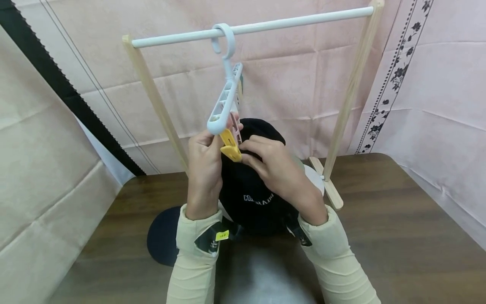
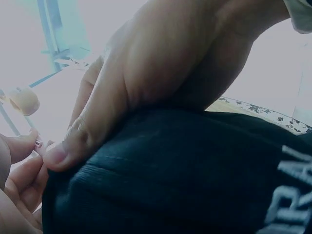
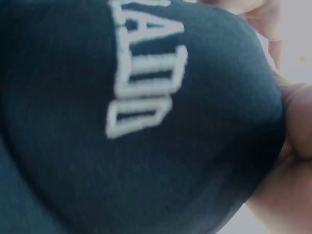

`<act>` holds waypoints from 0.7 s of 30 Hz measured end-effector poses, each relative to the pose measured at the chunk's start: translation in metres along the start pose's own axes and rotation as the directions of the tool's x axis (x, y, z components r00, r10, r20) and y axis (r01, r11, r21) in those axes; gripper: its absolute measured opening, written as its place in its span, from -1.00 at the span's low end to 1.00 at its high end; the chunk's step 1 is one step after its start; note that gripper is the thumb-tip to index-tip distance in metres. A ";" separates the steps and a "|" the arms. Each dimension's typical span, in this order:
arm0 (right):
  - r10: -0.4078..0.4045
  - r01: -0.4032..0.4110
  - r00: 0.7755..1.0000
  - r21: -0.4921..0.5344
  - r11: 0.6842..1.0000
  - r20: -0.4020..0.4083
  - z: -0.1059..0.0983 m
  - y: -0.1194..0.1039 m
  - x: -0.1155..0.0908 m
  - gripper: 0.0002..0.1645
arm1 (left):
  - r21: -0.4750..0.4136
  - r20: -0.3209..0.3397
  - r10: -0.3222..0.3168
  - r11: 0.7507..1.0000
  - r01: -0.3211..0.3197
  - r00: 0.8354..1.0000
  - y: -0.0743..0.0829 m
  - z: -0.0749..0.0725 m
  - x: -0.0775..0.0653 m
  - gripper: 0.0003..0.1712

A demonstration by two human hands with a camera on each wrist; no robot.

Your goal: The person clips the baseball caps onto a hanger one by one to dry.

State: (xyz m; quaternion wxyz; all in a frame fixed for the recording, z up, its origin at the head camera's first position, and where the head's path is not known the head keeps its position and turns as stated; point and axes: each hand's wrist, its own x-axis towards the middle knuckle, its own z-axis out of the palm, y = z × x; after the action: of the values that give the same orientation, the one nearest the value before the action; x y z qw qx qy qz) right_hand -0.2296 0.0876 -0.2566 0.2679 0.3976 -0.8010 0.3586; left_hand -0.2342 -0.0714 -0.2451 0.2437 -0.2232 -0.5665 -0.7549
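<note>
A light blue clip hanger [image 1: 224, 101] hangs by its hook from the rod, with a yellow clip [image 1: 230, 147] at its near end and a pink clip [image 1: 236, 126] just behind. Below it is a black cap [image 1: 247, 185] with white lettering, large in both wrist views. My left hand [image 1: 204, 173] pinches the cap's edge, its thumb [image 2: 57, 153] lying on the fabric in the left wrist view. My right hand [image 1: 273, 164] curls its thumb and fingers at the pink clip, beside the yellow one. The exact grip is partly hidden.
The white rod [image 1: 303, 20] rests on wooden posts [image 1: 351, 93], with a wooden foot [image 1: 328, 185] at right. A navy cap brim [image 1: 163, 236] lies left on the brown table [image 1: 395, 228]. A white rounded thing [image 1: 315, 179] shows behind my right wrist. Pale cloth hangs behind.
</note>
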 end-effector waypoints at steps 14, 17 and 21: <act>-0.057 0.063 0.988 0.038 0.997 -0.141 0.000 0.006 0.002 -0.89 | 0.037 0.013 0.013 0.999 -0.014 1.000 0.000 -0.004 0.002 -0.68; -0.055 0.062 0.985 0.041 0.997 -0.161 0.000 0.006 0.002 -0.88 | 0.049 0.013 0.015 0.999 -0.016 1.000 0.000 -0.004 0.002 -0.68; -0.035 0.048 0.979 0.057 0.997 -0.200 0.000 0.005 0.002 -0.85 | 0.049 0.020 0.022 0.999 -0.023 1.000 -0.001 -0.004 0.002 -0.70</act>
State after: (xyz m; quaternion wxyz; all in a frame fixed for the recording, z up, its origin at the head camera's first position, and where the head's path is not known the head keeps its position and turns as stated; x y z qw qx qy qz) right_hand -0.2343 0.0891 -0.2571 0.3417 0.3844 -0.7503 0.4154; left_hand -0.2364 -0.0754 -0.2457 0.2522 -0.2310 -0.5845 -0.7358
